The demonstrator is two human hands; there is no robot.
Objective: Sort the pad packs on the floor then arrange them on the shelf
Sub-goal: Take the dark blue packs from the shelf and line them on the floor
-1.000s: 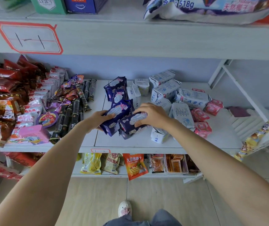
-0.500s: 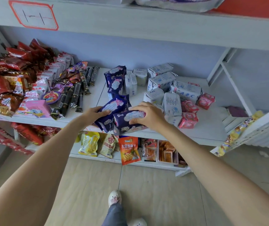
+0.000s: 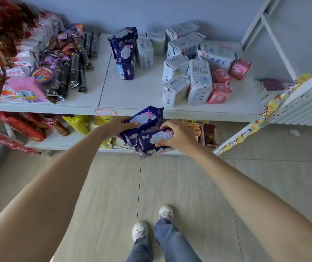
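My left hand [image 3: 117, 125] grips a dark blue pad pack [image 3: 145, 120], held just in front of the white shelf's front edge [image 3: 132, 110]. My right hand [image 3: 177, 136] grips a second dark blue pad pack [image 3: 156, 141] right beside and below the first; the two packs touch. On the shelf stand more dark blue pad packs [image 3: 125, 53], a cluster of white pad packs [image 3: 187, 69] and small pink packs [image 3: 221, 86].
Snack bags and dark bars [image 3: 38, 59] crowd the shelf's left half. The lower shelf [image 3: 66, 142] holds more snack bags. A white rack [image 3: 302, 99] stands at the right. My feet [image 3: 151, 222] are on the tiled floor below.
Both hands have drawn back from the shelf top with the blue packs, which now hang in front of and below the shelf edge. The view has tilted down toward the floor.
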